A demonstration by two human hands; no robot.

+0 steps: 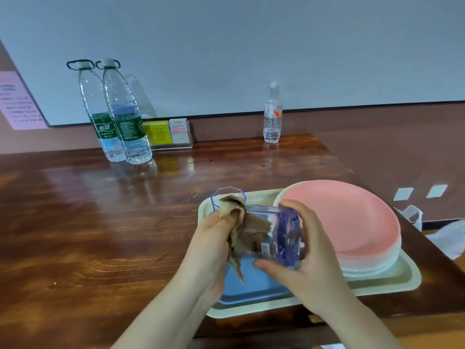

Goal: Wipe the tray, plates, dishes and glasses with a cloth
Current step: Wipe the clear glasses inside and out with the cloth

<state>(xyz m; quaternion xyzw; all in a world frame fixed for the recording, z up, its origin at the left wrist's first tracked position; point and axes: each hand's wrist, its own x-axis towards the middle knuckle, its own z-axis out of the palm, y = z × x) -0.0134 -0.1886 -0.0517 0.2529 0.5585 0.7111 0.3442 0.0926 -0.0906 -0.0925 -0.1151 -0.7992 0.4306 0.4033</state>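
Far left on the wall, a pink notice hangs beside a whiteboard. On the wooden table, two large water bottles stand touching each other, green labels facing us. Just beside them, a clear holder with a yellow card and a white card. Now the action: the left hand grips a brown cloth, fingers curled round it, the cloth stuffed into the mouth of a blue-tinted glass. That glass lies tipped on its side above the tray, held by the right hand, fingers over the top and thumb underneath near its base. Behind the cloth, a second glass stands upright on the cream tray. Under the hands, a blue dish sits in the tray. To the right, a pink plate tops a stack of white plates, also on the tray. Farther back, a small water bottle stands alone. At the far right edge, a white plastic bag.
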